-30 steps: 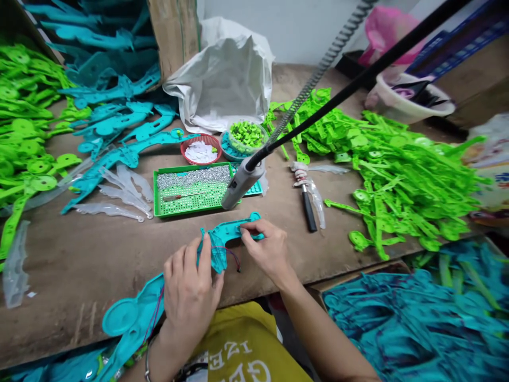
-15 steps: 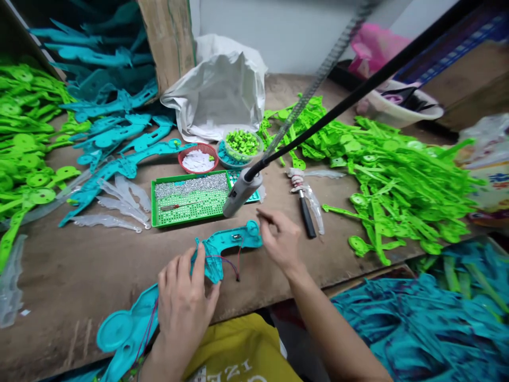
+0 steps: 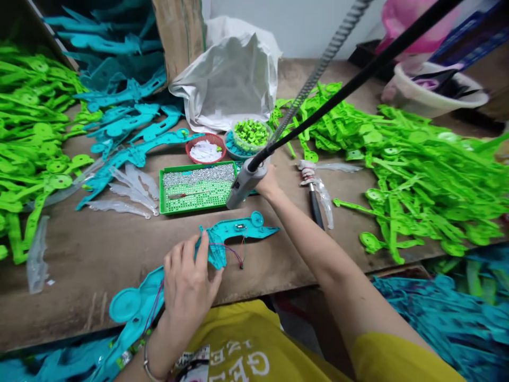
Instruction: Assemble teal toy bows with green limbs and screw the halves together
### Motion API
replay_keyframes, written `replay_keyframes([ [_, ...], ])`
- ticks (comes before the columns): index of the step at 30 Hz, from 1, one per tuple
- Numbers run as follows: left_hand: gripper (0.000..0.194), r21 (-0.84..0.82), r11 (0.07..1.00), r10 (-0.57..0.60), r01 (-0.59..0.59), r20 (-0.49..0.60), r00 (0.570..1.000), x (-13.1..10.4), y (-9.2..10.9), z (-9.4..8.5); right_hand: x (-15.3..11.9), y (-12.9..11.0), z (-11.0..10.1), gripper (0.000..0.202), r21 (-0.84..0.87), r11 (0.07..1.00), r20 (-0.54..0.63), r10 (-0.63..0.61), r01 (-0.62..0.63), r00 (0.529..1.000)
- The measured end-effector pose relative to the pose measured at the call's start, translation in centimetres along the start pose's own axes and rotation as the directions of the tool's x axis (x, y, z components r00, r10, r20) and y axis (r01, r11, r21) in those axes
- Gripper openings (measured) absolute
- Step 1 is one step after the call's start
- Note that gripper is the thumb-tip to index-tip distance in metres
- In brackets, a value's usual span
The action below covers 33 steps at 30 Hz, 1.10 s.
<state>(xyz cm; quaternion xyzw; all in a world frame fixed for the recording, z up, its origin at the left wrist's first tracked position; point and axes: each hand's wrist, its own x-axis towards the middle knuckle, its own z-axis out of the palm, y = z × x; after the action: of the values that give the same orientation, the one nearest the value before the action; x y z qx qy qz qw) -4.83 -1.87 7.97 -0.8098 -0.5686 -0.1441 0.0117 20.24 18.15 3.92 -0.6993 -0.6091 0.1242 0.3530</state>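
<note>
My left hand [image 3: 189,276] lies over the middle of a long teal plastic part [image 3: 228,231], its fingers curled on the part and the thumb at the near edge. A small metal piece and thin red and purple wires [image 3: 234,252] show on the part's right half. Its left half, with a round disc [image 3: 125,305], hangs past the table edge. My right hand [image 3: 269,181] reaches forward behind a grey cylindrical head [image 3: 246,183] on a black rod. Its fingers are hidden there, near a tub of small green pieces [image 3: 251,132].
A green tray [image 3: 199,208] holds small silvery pieces and a thin red-handled tool. Behind it are a red basket [image 3: 191,154] and a white sack [image 3: 226,79]. Green parts [image 3: 429,159] heap up at right, more [image 3: 35,122] at left. A black-handled tool [image 3: 316,209] lies right of centre.
My right hand has moved from the part's right end forward to behind the grey head, uncovering the part's pointed tip. My left hand stays on the part. The view has shifted somewhat.
</note>
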Motion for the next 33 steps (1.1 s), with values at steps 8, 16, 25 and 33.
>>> replay_keyframes([
  [8, 0.057, -0.035, 0.999, -0.018, 0.02, 0.049, 0.999, -0.2, -0.1, 0.1, -10.3, -2.5, -4.7, 0.016, 0.437, 0.871, 0.237, 0.129, -0.225, 0.963],
  [16, 0.057, -0.033, 0.999, -0.021, 0.023, 0.058, 0.998, -0.4, 0.2, -0.1, -15.0, -3.9, -3.3, 0.017, 0.453, 0.839, 0.327, 0.159, -0.302, 0.932],
  [25, 0.058, -0.049, 0.998, -0.03, 0.033, 0.069, 0.997, -0.4, 0.3, -0.1, -15.0, -4.2, -3.5, 0.019, 0.336, 0.924, 0.287, 0.083, -0.181, 0.954],
  [33, 0.059, -0.053, 0.998, -0.034, 0.037, 0.065, 0.997, -0.4, 0.0, 0.3, -15.2, -4.4, -3.2, 0.018, 0.364, 0.9, 0.329, 0.115, -0.238, 0.937],
])
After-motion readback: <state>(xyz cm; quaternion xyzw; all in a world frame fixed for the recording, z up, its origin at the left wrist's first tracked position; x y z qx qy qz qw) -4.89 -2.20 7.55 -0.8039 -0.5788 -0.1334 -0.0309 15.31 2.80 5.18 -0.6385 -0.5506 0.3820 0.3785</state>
